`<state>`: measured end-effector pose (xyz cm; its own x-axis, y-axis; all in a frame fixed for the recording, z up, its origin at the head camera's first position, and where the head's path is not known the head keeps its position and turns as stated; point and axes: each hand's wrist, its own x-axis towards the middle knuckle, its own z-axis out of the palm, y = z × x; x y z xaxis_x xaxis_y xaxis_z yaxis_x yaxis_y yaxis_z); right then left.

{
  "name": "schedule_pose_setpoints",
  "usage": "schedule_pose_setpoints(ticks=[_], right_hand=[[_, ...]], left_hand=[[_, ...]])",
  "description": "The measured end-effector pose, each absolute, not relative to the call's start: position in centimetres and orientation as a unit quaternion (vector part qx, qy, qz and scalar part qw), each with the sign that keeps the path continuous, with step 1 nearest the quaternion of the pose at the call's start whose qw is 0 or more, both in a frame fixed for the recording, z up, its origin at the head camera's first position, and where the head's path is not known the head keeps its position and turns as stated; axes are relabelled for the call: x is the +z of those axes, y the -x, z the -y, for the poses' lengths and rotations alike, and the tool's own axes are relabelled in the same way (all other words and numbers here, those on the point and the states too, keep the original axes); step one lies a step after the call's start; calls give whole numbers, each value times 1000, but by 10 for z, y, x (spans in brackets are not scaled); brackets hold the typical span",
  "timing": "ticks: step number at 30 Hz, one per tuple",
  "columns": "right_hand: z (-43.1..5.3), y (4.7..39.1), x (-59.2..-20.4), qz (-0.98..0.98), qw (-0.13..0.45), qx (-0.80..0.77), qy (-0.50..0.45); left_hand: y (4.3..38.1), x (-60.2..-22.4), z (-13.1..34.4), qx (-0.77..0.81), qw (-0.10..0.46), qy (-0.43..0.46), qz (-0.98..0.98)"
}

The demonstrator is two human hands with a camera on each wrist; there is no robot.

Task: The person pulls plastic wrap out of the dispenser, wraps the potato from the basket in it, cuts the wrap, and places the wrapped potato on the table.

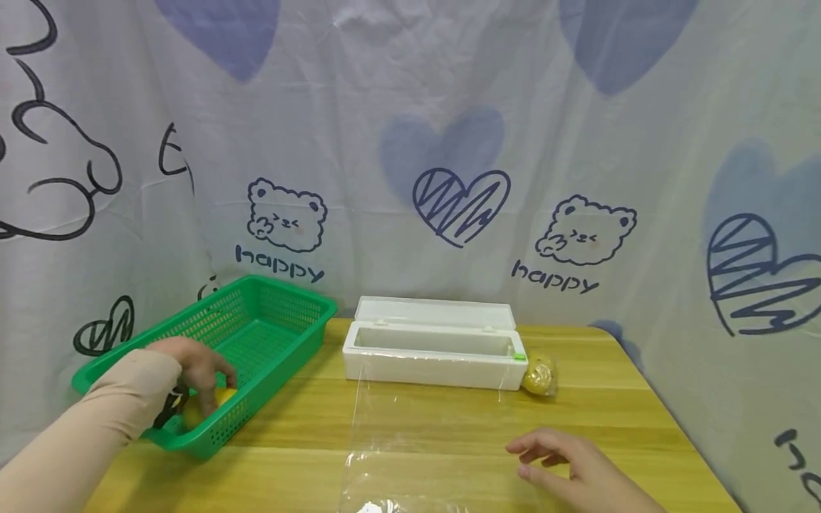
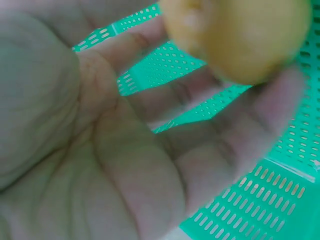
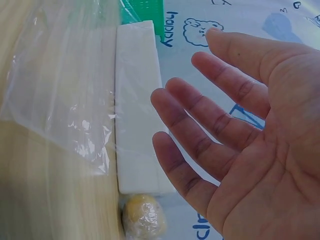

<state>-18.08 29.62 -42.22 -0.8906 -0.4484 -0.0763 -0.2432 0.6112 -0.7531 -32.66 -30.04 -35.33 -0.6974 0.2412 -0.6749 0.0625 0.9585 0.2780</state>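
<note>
Inside the near end of the green basket (image 1: 282,377), my left hand (image 1: 195,363) holds a yellow lemon (image 1: 224,396) in its fingers. The left wrist view shows the lemon (image 2: 250,40) against the fingertips, slightly blurred. My right hand (image 1: 564,463) hovers over the right part of the table, holding nothing, its fingers loosely bent and apart. Beside it, a sheet of clear plastic wrap (image 1: 423,434) runs from the white wrap dispenser box (image 1: 436,370) toward me across the wood. The dispenser's lid (image 1: 436,312) stands raised.
A lemon wrapped in film (image 1: 541,375) sits against the right end of the dispenser. The wooden table (image 1: 628,406) ends at a printed cloth (image 1: 385,85) behind and at the sides. A green slider (image 1: 519,356) is on the dispenser's right front edge.
</note>
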Motion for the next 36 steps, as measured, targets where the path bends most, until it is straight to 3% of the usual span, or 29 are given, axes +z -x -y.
schedule_pose_setpoints(ticks=[27,36], right_hand=[[-303,187,-434,-880,133,-404,211],[-303,186,-432,-884,124,-405,198]], left_hand=[[318,-350,309,235,317,-63,-917],[323,-345,307,240,277,-116,-923]])
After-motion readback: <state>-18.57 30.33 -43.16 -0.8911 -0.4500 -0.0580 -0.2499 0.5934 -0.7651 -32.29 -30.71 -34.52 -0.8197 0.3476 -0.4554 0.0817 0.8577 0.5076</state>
